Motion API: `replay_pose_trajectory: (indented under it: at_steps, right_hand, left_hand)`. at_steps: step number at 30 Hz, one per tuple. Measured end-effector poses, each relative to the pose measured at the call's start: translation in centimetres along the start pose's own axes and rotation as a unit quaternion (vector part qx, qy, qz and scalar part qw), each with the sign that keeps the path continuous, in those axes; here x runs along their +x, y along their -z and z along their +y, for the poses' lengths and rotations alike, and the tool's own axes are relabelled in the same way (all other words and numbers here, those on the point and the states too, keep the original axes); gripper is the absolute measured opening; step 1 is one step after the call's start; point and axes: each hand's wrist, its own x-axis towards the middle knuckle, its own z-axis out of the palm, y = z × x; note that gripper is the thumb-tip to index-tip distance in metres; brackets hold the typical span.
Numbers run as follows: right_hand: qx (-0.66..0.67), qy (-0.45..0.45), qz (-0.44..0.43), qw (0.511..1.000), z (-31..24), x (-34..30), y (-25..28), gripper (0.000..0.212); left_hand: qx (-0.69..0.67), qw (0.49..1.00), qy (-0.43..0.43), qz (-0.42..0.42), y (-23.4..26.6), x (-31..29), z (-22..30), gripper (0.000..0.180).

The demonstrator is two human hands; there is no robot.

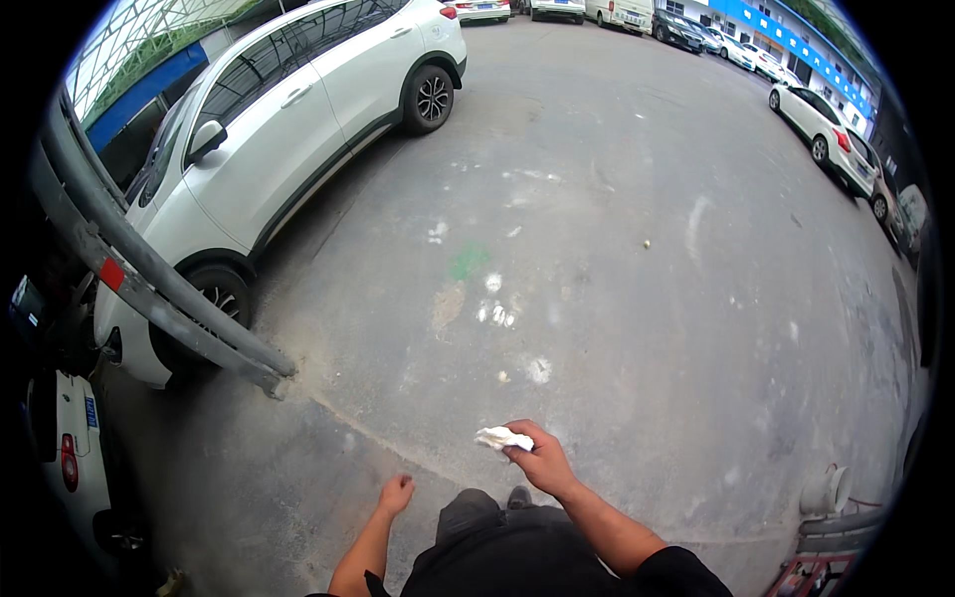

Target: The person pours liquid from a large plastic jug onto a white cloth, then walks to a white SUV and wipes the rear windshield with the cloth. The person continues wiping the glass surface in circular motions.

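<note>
Crumpled white wad of cloth or paper [494,437] pinched in right hand [537,460], above grey concrete floor [637,358]. Likely light, soft; bunched end probably best hold. Left hand [397,493] apart, fingers curled; cannot tell if closed.

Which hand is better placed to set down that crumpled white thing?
Probably the right hand: it grips the crumpled white thing in front of the body. The left hand is apart from it, with nothing visibly held.
</note>
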Motion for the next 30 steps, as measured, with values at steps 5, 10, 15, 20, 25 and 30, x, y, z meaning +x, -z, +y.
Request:
replay_pose_trajectory:
  at_steps: [5, 10, 15, 20, 25, 30]
  right_hand:
    - [-0.081, 0.063, 0.027, 0.994, -0.7, 23.3, 9.9, 0.023]
    - [-0.158, -0.118, 0.141, 0.97, 7.9, 45.2, 21.8, 0.023]
    - [0.046, -0.153, 0.189, 0.969, 7.0, 64.7, 28.9, 0.02]
    - [-0.01, -0.127, 0.254, 0.959, 3.2, 83.6, 39.0, 0.016]
    - [0.031, -0.122, 0.296, 0.947, 6.9, 105.0, 50.4, 0.015]
    - [0.008, -0.117, 0.176, 0.977, -2.4, 130.1, 57.1, 0.013]
  left_hand:
    - [0.032, 0.87, 0.385, -0.308, -4.3, 1.4, -0.5, 0.036]
    - [-0.016, 0.829, 0.471, -0.3, -2.7, 19.0, 7.1, 0.033]
    - [-0.032, 0.962, 0.259, -0.081, 6.3, 56.9, 25.5, 0.034]
    - [-0.055, 0.981, -0.15, 0.107, 24.9, 89.4, 64.0, 0.036]
    - [-0.231, 0.93, -0.215, 0.19, 29.5, 107.8, 83.9, 0.027]
    - [-0.091, 0.993, 0.079, -0.017, 15.4, 116.1, 73.1, 0.032]
